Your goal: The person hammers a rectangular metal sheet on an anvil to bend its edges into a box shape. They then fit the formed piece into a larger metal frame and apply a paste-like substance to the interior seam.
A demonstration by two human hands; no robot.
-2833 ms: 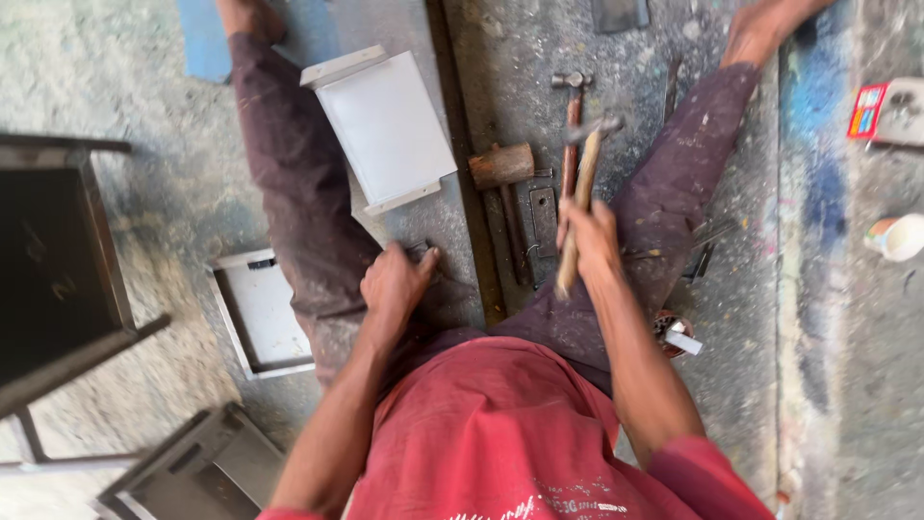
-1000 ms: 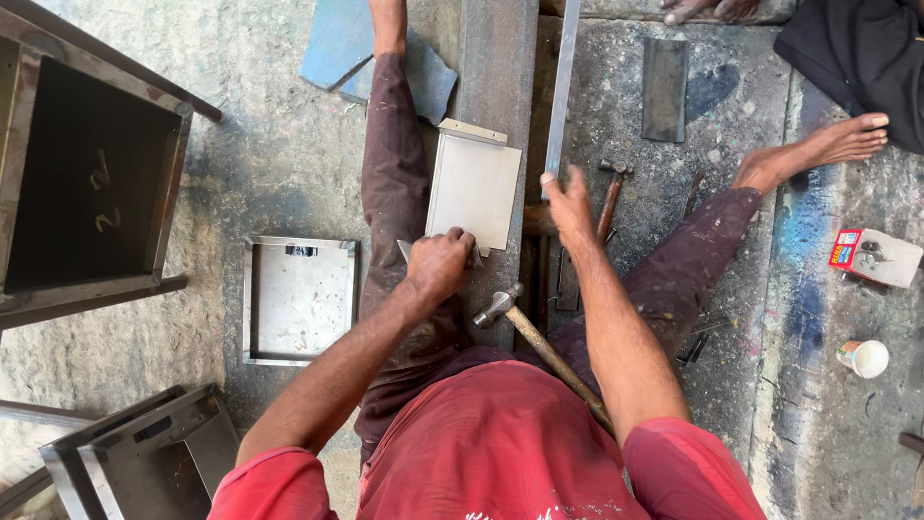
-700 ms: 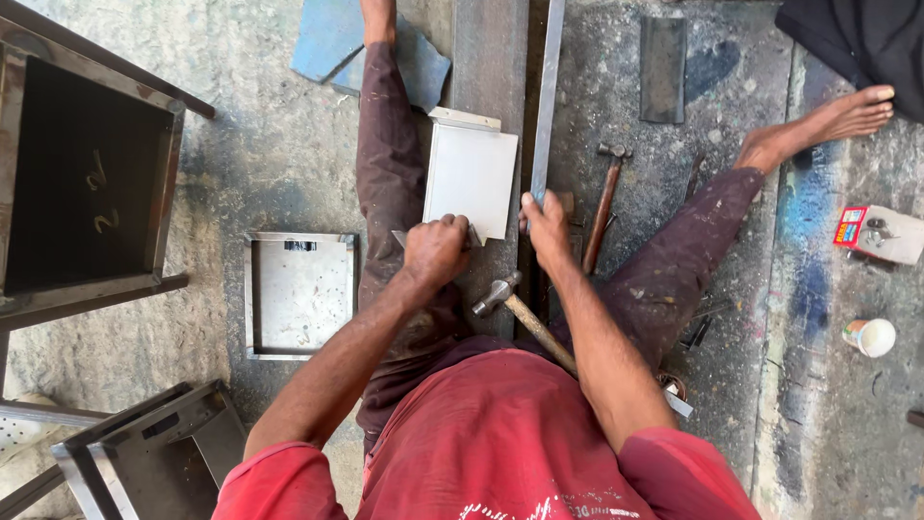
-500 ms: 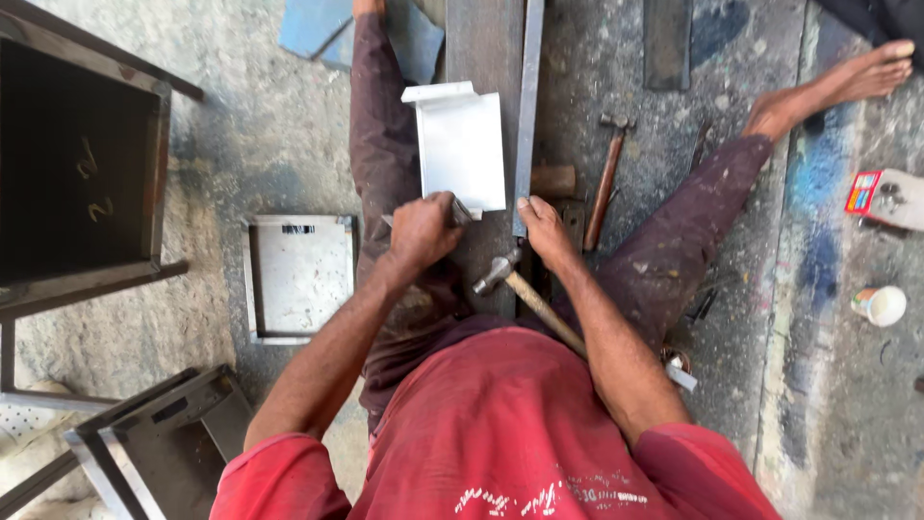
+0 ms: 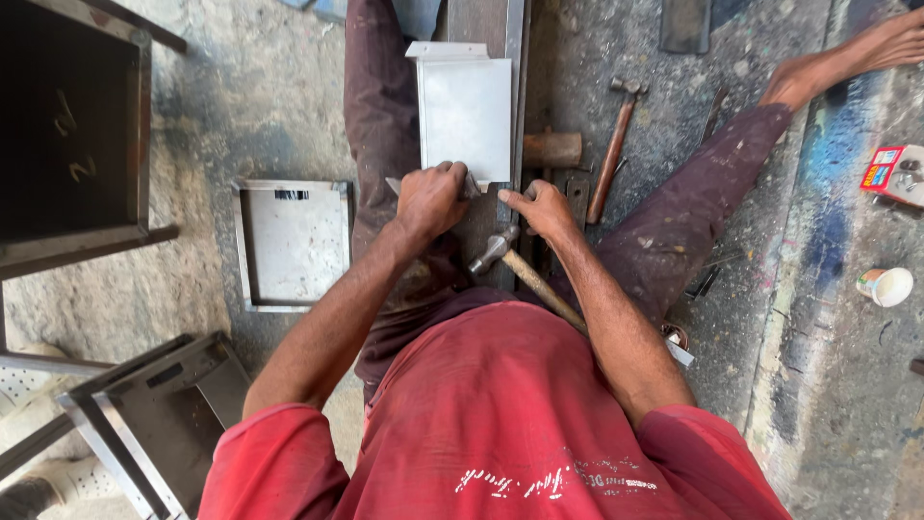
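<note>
I sit on the floor with my legs spread around a steel beam point(image 5: 481, 19). On the beam lies a folded sheet-metal piece point(image 5: 467, 106), pale grey with bent edges. My left hand point(image 5: 431, 199) is closed on its near edge, with a thin flat metal tip sticking out to the left of the fist. A long flat steel bar point(image 5: 521, 87) runs along the sheet's right side. My right hand point(image 5: 545, 209) grips the bar's near end, index finger at the sheet's corner. A hammer point(image 5: 496, 250) rests on my lap just below both hands.
A second hammer point(image 5: 612, 144) and a wooden block point(image 5: 553, 149) lie right of the beam. A square metal tray point(image 5: 292, 241) sits to the left, with a dark metal box point(image 5: 72, 125) beyond it. A metal frame point(image 5: 144, 414) is at lower left, a cup point(image 5: 885, 286) at right.
My right hand put its hammer down, reached out to the flat bar and slid back to its near end. The sheet piece now lies closer to me, under my left hand.
</note>
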